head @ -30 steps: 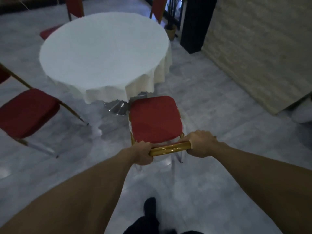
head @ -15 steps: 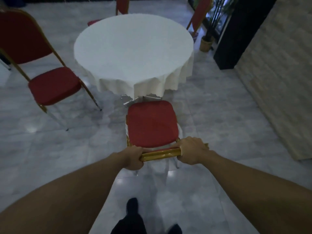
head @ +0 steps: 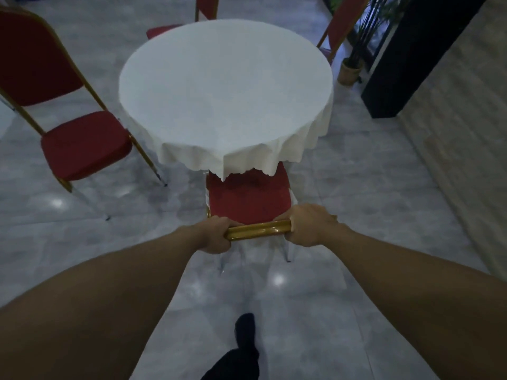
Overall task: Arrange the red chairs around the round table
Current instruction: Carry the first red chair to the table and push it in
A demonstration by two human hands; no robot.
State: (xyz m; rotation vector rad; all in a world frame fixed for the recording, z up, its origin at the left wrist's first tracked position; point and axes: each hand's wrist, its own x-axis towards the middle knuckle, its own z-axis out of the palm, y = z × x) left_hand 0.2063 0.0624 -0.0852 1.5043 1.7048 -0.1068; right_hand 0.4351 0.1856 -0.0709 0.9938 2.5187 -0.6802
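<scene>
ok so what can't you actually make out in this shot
Head view only:
- Held chair: the front of the seat is hidden under the tablecloth; its back is seen from above as just the gold top rail.
- Table base: fully hidden by the cloth and that chair.
- Two far chairs: cut off by the top edge.
- Left hand and right hand: fingertips curl under the rail, out of sight.

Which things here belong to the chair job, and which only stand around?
Job: held chair, both hands on its gold rail; round table; left chair; two far chairs.

Around: potted plant, black pillar.
</scene>
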